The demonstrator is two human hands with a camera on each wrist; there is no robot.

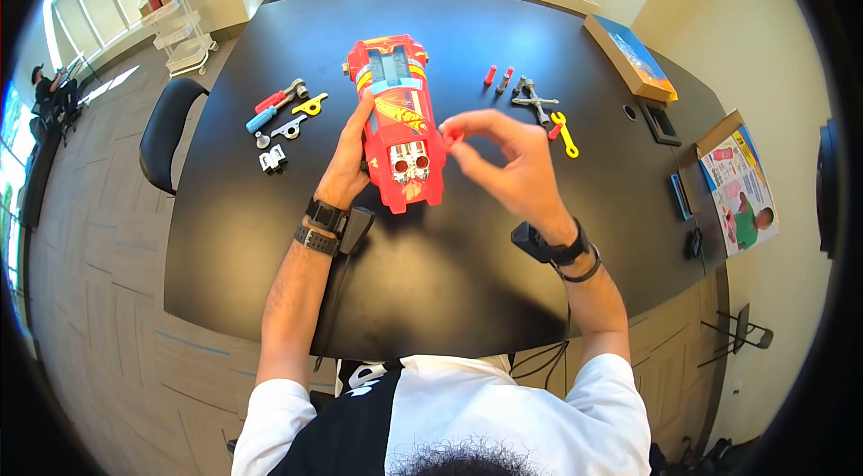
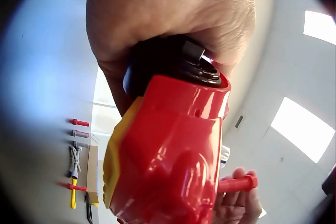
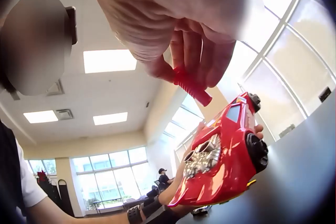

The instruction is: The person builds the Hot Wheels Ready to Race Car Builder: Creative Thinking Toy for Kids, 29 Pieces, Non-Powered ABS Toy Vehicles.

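Note:
A red toy car (image 1: 401, 121) with a silver engine (image 3: 202, 158) is held up over the table by my left hand (image 1: 346, 157), which grips it along one side. In the left wrist view the palm (image 2: 173, 8) lies over a black wheel (image 2: 157, 66). My right hand (image 1: 512, 157) pinches a red threaded plastic bolt (image 3: 191, 86) between thumb and fingers. The bolt is close beside the car's right flank in the head view. In the right wrist view a gap shows between the bolt's tip and the car.
Left on the dark table (image 1: 431, 278) lie a blue-handled screwdriver (image 1: 262, 119), a red-handled tool (image 1: 270, 102) and small yellow and grey parts. At right are bolts (image 1: 491, 75), a cross wrench (image 1: 535, 101), a yellow wrench (image 1: 566, 136) and boxes (image 1: 634, 58). A chair (image 1: 171, 134) stands left.

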